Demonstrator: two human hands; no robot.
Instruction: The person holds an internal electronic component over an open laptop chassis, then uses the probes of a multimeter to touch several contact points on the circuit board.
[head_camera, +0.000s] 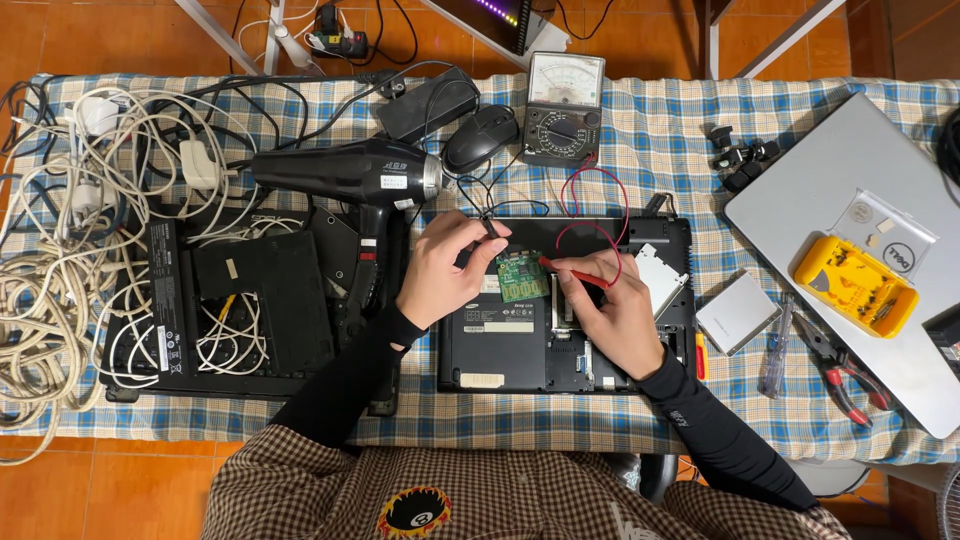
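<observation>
Item: opened black laptop (520, 340), underside up, on a counter (640, 130) spread with a blue checked cloth.

Green circuit board (522, 276): seated in the laptop's open bay, between both hands.

Left hand (440, 270): fingers closed on a black test probe (490, 228), its tip just above the board's upper edge.

Right hand (620, 310): fingers closed on a red test probe (575, 272), tip touching the board's right edge.

Leads: a red wire (590, 190) and a thin black one run back to an analogue multimeter (563, 110) at the far edge.

Nearby: black hair dryer (350, 172) lying just left of the left hand; computer mouse (480, 135); second opened laptop (220, 300) with loose cables; a tangle of white cables (50, 250); silver laptop (860, 220) carrying a yellow screw tray (855, 285); small silver drive (738, 312); red-handled pliers (845, 375).

Risks, as judged: a probe tip slipping could bridge neighbouring contacts on the board; the looped red wire could catch the right wrist and tug the probe off its point; the hair dryer sits close enough for the left forearm to knock it.

Not legible: exact contact points under the probe tips, the meter needle's reading, the tray's contents. The silver laptop and the white cables are cut off at the frame edges.
</observation>
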